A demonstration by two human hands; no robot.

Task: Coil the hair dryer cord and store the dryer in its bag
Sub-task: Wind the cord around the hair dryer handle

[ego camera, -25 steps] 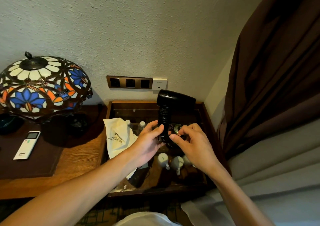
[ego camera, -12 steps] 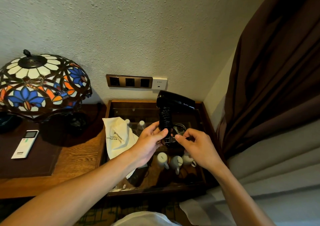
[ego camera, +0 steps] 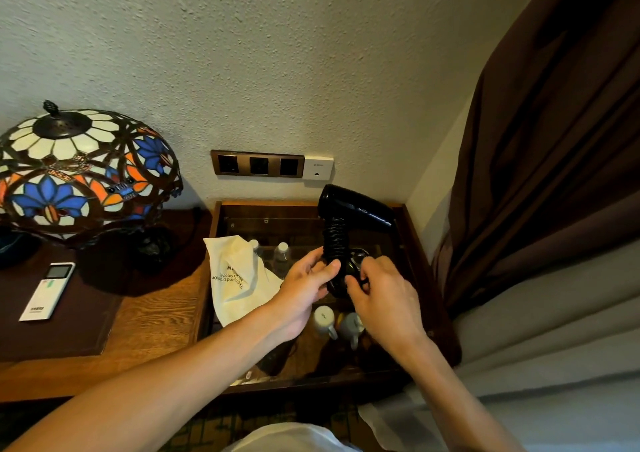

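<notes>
Textured wall [ego camera: 277, 53] backs a wooden surface [ego camera: 152, 327], with a row of sockets [ego camera: 258, 164] just above its rear edge. At far left a stained-glass lamp [ego camera: 83, 171] overhangs a dark mat [ego camera: 69, 330], and a white remote [ego camera: 47, 291] lies on the mat near the lamp base. Further right the surface drops into a glass-topped tray [ego camera: 408, 230] with raised wooden rims; bottles [ego camera: 282, 256] and cups [ego camera: 323, 320] show under the glass. A cream bag [ego camera: 239, 278] lies crumpled over the tray's left rim. Above the tray the left hand [ego camera: 301, 295] curls round the dryer [ego camera: 353, 205] handle, around which the black cord [ego camera: 334, 240] is coiled, the nozzle pointing right. The right hand [ego camera: 384, 299] pinches the cord's lower end just beside the left thumb. A brown curtain [ego camera: 540, 157] closes off the right side close to the tray's rim; open room lies between lamp and dryer.
</notes>
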